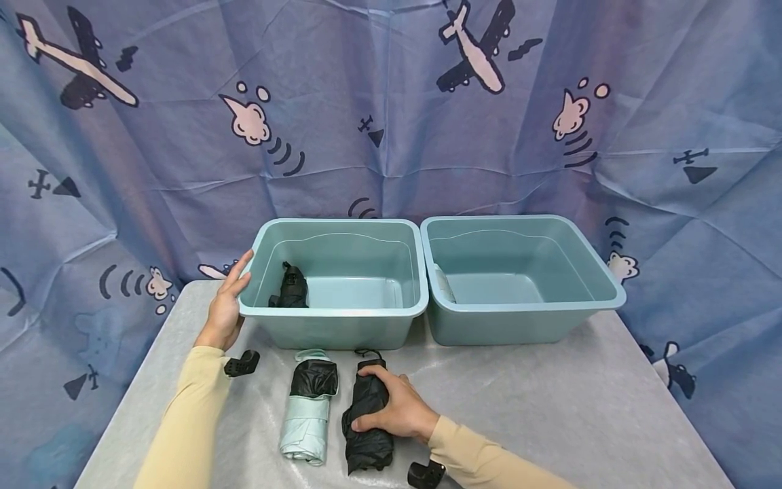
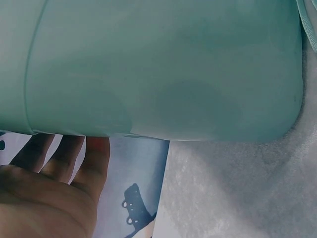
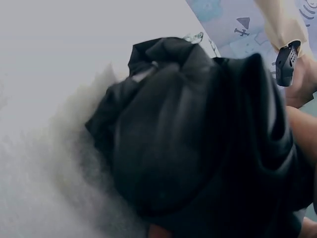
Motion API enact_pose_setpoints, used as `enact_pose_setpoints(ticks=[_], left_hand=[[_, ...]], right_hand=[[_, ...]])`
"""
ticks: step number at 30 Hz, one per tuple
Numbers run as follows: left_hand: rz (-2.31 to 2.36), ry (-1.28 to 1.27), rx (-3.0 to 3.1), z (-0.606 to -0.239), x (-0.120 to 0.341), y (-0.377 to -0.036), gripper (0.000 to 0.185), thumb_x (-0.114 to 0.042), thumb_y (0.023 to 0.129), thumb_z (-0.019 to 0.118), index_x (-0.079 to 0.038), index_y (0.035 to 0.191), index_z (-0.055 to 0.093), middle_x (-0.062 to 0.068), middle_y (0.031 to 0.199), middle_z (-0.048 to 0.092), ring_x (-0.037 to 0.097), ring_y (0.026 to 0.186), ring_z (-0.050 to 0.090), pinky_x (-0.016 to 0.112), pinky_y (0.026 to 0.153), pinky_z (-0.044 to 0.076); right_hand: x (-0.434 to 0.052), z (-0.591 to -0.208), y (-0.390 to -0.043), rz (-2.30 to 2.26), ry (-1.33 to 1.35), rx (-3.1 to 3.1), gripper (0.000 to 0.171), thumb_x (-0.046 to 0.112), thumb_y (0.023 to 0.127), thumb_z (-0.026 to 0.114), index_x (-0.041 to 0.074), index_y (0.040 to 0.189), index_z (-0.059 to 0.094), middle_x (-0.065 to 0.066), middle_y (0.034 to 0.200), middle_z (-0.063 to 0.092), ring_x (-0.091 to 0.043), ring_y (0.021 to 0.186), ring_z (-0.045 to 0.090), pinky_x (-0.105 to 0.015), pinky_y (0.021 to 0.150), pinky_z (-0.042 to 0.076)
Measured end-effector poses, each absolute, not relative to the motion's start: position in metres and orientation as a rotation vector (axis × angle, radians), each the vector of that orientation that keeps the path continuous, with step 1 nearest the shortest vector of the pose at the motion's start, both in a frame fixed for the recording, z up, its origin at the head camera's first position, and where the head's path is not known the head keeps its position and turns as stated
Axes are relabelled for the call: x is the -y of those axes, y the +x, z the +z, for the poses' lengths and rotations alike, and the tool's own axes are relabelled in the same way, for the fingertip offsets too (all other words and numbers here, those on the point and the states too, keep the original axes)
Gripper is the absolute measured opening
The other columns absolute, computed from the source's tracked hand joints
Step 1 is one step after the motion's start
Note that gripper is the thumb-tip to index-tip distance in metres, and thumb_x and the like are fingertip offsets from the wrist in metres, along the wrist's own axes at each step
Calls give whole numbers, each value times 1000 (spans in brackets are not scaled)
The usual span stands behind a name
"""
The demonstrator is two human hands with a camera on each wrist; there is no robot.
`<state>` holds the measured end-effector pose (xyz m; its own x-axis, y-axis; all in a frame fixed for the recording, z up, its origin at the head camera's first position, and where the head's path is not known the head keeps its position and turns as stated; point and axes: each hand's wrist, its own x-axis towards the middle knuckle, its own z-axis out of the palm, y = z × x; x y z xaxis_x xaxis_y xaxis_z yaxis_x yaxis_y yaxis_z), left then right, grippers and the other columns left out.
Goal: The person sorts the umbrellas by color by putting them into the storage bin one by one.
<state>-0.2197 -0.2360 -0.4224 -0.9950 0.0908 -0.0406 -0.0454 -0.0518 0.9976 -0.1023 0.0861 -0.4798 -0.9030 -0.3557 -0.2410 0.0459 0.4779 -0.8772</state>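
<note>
My right hand (image 1: pixel 400 409) grips a black folded umbrella (image 1: pixel 368 445) around its upper part, thumb on the near left side and fingers across the top. Its dark folds (image 3: pixel 198 134) fill much of the right wrist view. To its left lies a pale mint folded umbrella (image 1: pixel 303 424) with a black band. My left hand (image 1: pixel 225 309) rests against the left side of the left teal bin (image 1: pixel 342 331), fingers extended along the rim. In the left wrist view the fingers (image 2: pixel 96 161) meet the bin's wall (image 2: pixel 163 69). Inside that bin sits a small black folded umbrella (image 1: pixel 293 286).
A second teal bin (image 1: pixel 497 327) stands right beside the first, with a pale item (image 1: pixel 444 282) against its inner left wall. Both bins stand on a grey-white table (image 1: pixel 550 407). Behind hangs a blue curtain (image 1: pixel 391 136) printed with airplanes.
</note>
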Motion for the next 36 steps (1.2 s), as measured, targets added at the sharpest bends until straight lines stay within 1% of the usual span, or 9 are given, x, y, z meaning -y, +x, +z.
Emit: enact_pose_setpoints(ticks=[4,11,14,17,22,25,28,32,36], left_hand=[[2213,54,-2093,-422,236,-220,54,-33,113,28,-33,165,13,6,169,14,29,142,32,29,100,42],[2204,50,-2100,-422,237,-220,53,-34,113,28,-35,164,13,6,169,13,30,143,31,29,99,43],[2207,53,-2096,-422,237,-220,54,-34,113,28,-34,165,13,6,169,13,29,143,30,29,100,42],[2206,54,-2097,-423,237,-220,54,-34,113,28,-35,164,12,5,169,12,29,143,30,29,100,42],[2210,60,-2092,-423,237,-220,54,-34,113,28,-35,164,13,5,169,12,28,142,31,29,99,42],[2217,65,-2087,-423,237,-220,54,-34,113,28,-34,165,13,6,169,13,27,140,32,28,99,43],[2216,67,-2087,-423,237,-219,54,-34,113,29,-34,165,13,7,169,13,26,139,34,27,98,44],[2213,68,-2090,-423,237,-219,54,-35,113,29,-34,165,13,7,169,14,26,139,35,26,97,44],[2210,69,-2094,-423,237,-219,54,-36,113,30,-34,165,13,8,169,14,26,139,35,26,97,45]], right_hand=[[-87,-480,-100,-1471,-268,-2295,83,19,68,96,20,141,57,-16,121,51,-31,108,46,-54,93,43],[-95,-478,-98,-1599,-337,-2185,83,14,72,93,19,145,54,-11,135,56,-26,117,55,-47,100,41],[-98,-472,-97,-1646,-327,-2120,83,10,73,91,20,146,53,-11,135,56,-24,114,57,-43,98,44],[-101,-464,-95,-1674,-328,-2071,82,8,74,90,20,147,53,-11,131,58,-23,109,59,-39,92,47],[-104,-449,-92,-1753,-345,-1926,82,3,77,87,18,149,49,-14,128,60,-24,106,62,-34,87,52],[-106,-442,-90,-1807,-361,-1826,83,-2,78,84,16,150,47,-17,125,60,-27,101,65,-35,85,54],[-107,-433,-89,-1824,-383,-1787,83,-4,78,82,16,150,47,-19,123,58,-29,96,67,-37,82,56],[-109,-418,-87,-1792,-429,-1824,83,-2,79,83,22,150,47,-18,124,54,-28,94,66,-38,82,56],[-110,-403,-87,-1753,-493,-1860,82,3,80,84,25,149,47,-17,121,56,-28,94,66,-39,83,55]])
